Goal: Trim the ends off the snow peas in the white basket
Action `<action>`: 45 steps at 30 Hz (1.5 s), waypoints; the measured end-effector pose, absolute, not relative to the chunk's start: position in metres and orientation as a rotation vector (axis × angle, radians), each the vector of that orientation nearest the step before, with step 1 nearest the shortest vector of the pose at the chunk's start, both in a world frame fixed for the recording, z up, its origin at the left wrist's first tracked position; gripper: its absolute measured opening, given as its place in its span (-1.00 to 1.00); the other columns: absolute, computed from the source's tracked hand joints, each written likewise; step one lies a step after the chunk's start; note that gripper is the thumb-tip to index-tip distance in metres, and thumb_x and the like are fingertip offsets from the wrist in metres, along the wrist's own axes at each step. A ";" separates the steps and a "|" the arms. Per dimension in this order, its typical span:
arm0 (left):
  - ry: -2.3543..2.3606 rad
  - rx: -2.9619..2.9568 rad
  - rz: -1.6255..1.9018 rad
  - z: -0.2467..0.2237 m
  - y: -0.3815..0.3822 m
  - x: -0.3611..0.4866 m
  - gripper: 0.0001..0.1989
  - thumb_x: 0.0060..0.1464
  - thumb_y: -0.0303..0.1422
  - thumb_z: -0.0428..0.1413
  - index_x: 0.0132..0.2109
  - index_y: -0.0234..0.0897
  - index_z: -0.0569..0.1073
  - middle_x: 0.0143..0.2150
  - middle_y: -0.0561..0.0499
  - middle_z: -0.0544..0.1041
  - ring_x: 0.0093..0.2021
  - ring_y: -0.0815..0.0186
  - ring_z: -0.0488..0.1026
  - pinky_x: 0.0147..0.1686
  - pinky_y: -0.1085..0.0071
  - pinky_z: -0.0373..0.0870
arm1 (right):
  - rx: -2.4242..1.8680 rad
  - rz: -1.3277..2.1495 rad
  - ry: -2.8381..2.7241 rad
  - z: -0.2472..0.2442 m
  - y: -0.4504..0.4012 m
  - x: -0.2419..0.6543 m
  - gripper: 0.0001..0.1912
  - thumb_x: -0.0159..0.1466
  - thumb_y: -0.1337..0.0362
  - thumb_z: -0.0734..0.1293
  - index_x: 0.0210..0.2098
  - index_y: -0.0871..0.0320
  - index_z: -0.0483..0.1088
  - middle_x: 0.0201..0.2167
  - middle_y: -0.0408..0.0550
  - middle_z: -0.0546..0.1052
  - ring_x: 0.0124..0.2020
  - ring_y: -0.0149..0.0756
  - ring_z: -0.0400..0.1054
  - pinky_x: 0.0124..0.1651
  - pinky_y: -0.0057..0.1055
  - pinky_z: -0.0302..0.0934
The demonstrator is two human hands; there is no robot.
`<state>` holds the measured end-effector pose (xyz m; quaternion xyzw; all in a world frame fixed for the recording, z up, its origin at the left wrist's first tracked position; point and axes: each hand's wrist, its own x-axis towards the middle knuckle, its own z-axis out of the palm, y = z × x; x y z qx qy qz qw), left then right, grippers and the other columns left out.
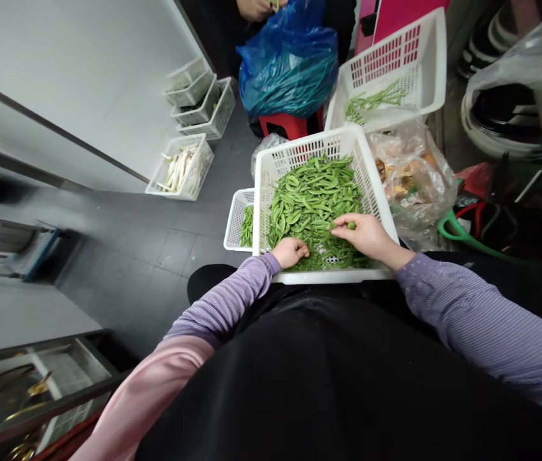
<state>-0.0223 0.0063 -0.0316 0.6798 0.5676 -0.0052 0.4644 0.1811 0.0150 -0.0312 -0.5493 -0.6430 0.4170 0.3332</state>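
Observation:
A white perforated basket (381,192) stands at my lap, with a heap of green pea pods (316,186) in it. Small green trimmings (316,259) lie along the near side. My right hand (367,235) is closed above the near right part of the heap, a pea pod (351,225) showing green between its fingers. To the left, my left hand (291,251) is closed low over the trimmings, fingertips pointing down and inward. Whatever it may hold is hidden by the fingers. A smaller white basket (233,221) with more pods sits left of the big one.
Beyond the basket, a blue plastic bag (290,70) of long green stalks rests on a red stool (278,126), before another person's hand (256,8). Other white baskets (439,57) stand around. At right lie a clear plastic bag (410,166) and green-handled scissors (453,224).

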 end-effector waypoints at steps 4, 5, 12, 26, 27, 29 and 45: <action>1.501 1.922 -0.302 -0.033 0.007 -0.033 -0.80 -0.08 -0.51 0.02 -0.27 -0.38 0.48 -0.39 0.00 0.45 -0.46 0.45 0.37 -0.36 0.53 0.33 | -1.480 1.115 -1.559 -0.032 0.019 0.185 -0.76 -0.01 0.17 0.35 -0.38 0.18 0.43 -0.53 -0.14 0.43 -0.52 -0.37 0.24 -0.44 -0.44 0.11; 1.494 1.995 -0.262 -0.029 0.007 -0.031 -0.71 -0.10 -0.50 0.07 -0.16 -0.37 0.45 -0.26 -0.05 0.45 -0.39 0.43 0.39 -0.29 0.51 0.34 | -1.478 1.119 -1.562 -0.033 0.020 0.185 -0.76 -0.01 0.17 0.35 -0.38 0.18 0.43 -0.53 -0.14 0.42 -0.52 -0.38 0.23 -0.45 -0.44 0.10; 1.260 2.203 -0.270 0.006 0.021 0.011 -0.71 0.11 -0.36 -0.13 -0.29 -0.34 0.47 -0.40 -0.02 0.48 -0.42 0.39 0.38 -0.32 0.49 0.30 | -1.425 0.815 -1.814 -0.031 0.018 0.187 -0.74 0.10 0.25 0.29 -0.22 0.18 0.41 -0.36 -0.03 0.44 -0.33 -0.26 0.29 -0.28 -0.37 0.16; 1.189 2.242 0.357 -0.015 0.022 0.017 -0.63 0.16 -0.35 -0.23 -0.37 -0.38 0.42 -0.51 0.05 0.40 -0.48 0.46 0.31 -0.40 0.55 0.25 | -1.348 1.475 -1.267 -0.018 0.021 0.186 -0.73 -0.09 0.13 0.43 -0.59 0.19 0.33 -0.75 -0.28 0.19 -0.73 -0.54 0.00 -0.68 -0.51 -0.11; 1.189 2.286 0.209 -0.021 0.022 0.012 -0.65 0.15 -0.35 -0.20 -0.35 -0.37 0.44 -0.48 0.03 0.42 -0.44 0.44 0.33 -0.38 0.53 0.26 | -1.305 1.541 -1.109 -0.016 0.023 0.189 -0.71 -0.11 0.14 0.44 -0.59 0.18 0.30 -0.75 -0.30 0.17 -0.75 -0.56 -0.03 -0.70 -0.53 -0.15; 1.192 2.407 -0.199 -0.034 0.022 0.000 -0.76 0.07 -0.36 -0.08 -0.32 -0.34 0.47 -0.38 -0.03 0.44 -0.31 0.34 0.36 -0.32 0.47 0.28 | -1.193 1.533 -0.841 -0.013 0.032 0.201 -0.70 -0.09 0.17 0.44 -0.58 0.18 0.27 -0.73 -0.31 0.16 -0.74 -0.59 -0.05 -0.72 -0.57 -0.16; 0.942 2.479 -0.564 -0.094 0.026 0.027 -0.80 -0.05 -0.43 0.07 -0.23 -0.34 0.48 -0.18 -0.16 0.42 -0.21 0.23 0.38 -0.30 0.39 0.31 | -1.356 1.546 -0.546 -0.016 0.051 0.214 -0.87 0.16 0.36 0.24 -0.50 0.17 0.20 -0.71 -0.28 0.27 -0.75 -0.55 0.12 -0.63 -0.54 0.19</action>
